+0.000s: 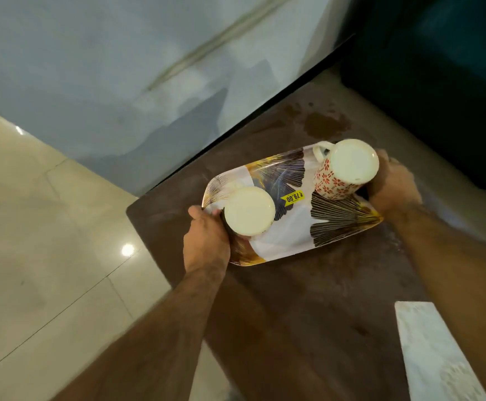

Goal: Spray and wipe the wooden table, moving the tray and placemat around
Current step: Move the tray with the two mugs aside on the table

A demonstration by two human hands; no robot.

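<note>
Head view looks down on both bare forearms reaching forward over a dark wooden table (308, 299). Left hand (207, 235) grips the near-left end of a patterned tray (290, 227), thumb on top of the rim, fingers curled under. Right hand (392, 186) grips the far-right end of the tray, fingers wrapped round the edge, partly hidden behind a mug; slightly blurred. Tray sits angled across the table; cannot tell if it is lifted or resting. Two mugs stand upside down on it: a plain cream mug (249, 211) by the left hand, a red-flowered mug (345, 169) by the right hand, handle pointing far-left. Yellow price sticker (293, 197) lies between the mugs. Wet patch (322, 124) on the table beyond the tray. White placemat (435, 351) lies at the near-right. Cream tiled floor (48, 227) on the left.
</note>
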